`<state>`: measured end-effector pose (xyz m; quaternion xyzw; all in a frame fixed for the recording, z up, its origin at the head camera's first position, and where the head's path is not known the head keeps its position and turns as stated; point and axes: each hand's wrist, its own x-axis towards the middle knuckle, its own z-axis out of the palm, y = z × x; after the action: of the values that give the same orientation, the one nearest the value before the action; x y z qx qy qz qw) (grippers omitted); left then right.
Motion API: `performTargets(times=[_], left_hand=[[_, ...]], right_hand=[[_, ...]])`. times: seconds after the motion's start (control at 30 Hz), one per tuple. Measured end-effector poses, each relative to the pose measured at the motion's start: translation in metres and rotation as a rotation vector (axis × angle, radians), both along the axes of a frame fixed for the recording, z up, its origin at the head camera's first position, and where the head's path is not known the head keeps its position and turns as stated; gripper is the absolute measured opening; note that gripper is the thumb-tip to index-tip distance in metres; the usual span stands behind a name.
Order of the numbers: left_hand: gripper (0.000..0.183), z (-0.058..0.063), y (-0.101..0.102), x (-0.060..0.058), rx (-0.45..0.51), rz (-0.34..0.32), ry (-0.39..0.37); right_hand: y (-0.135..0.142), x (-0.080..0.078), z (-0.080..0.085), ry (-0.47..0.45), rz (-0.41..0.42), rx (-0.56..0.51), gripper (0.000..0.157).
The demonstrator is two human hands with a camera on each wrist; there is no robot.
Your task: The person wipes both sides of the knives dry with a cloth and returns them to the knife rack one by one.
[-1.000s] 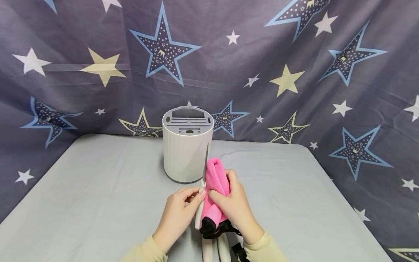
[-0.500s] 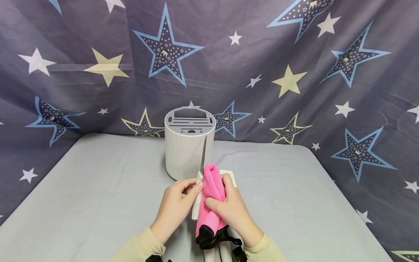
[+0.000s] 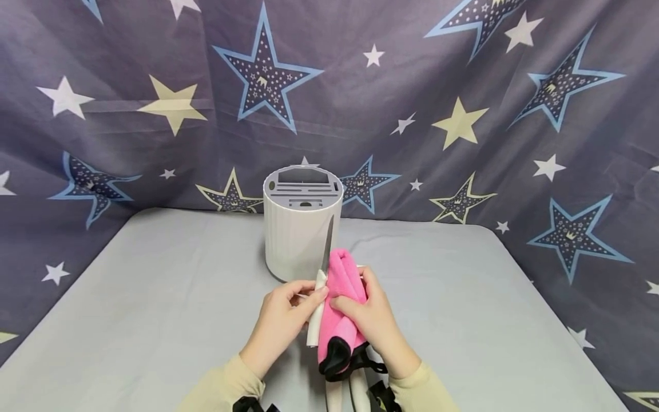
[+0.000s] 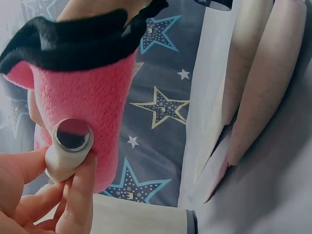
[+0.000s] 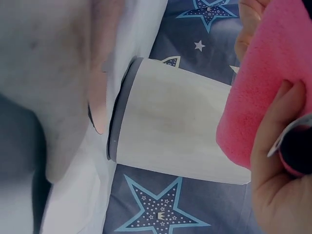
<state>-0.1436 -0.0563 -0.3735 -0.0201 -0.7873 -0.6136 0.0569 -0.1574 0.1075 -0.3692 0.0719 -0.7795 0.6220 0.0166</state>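
Note:
A knife [image 3: 315, 320] with a white handle and narrow grey blade points away from me toward the knife block [image 3: 298, 246]. My left hand [image 3: 283, 315] pinches its handle between thumb and fingers; the left wrist view shows the handle's shiny metal end cap [image 4: 73, 134]. Beside the blade, my right hand [image 3: 373, 315] grips a folded pink cloth [image 3: 345, 286] with black trim. A small white edge shows behind the right fingers; what it belongs to is hidden. The cloth lies against or very near the knife; contact is hard to tell.
More white-handled knives [image 4: 265, 83] lie on the grey-covered table [image 3: 170, 309], close to my body. The white ribbed block has a grey slotted top and stands beyond my hands. A star-patterned curtain [image 3: 391, 103] hangs behind the table.
The head view has shifted slightly. The knife and cloth stay in the same hands, with small shifts in position; the white piece behind the right hand shows less than half a second ago.

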Motion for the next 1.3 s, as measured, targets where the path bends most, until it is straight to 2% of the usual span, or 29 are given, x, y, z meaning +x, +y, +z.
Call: performTargets(times=[0.2, 0.33, 0.47, 0.7, 0.93, 1.3], left_hand=[[0.026, 0.001, 0.005, 0.0, 0.04, -0.016, -0.039], [0.028, 0.0, 0.009, -0.002, 0.126, -0.039, -0.1], [0.03, -0.001, 0.01, -0.004, 0.195, -0.056, -0.125], [0.035, -0.001, 0.012, -0.008, 0.204, -0.057, -0.118], [0.04, -0.002, 0.013, -0.008, 0.159, -0.069, -0.098], [0.047, 0.007, 0.004, 0.005, 0.174, -0.188, -0.132]], right_hand=[[0.005, -0.005, 0.005, 0.012, -0.043, -0.036, 0.043], [0.011, -0.009, 0.009, 0.015, -0.074, -0.047, 0.042], [0.017, -0.013, 0.012, 0.02, -0.094, -0.062, 0.04], [0.02, -0.012, 0.017, 0.005, -0.093, -0.06, 0.041], [0.019, -0.01, 0.017, 0.017, -0.095, -0.014, 0.041], [0.018, -0.007, 0.016, 0.041, -0.112, 0.036, 0.04]])
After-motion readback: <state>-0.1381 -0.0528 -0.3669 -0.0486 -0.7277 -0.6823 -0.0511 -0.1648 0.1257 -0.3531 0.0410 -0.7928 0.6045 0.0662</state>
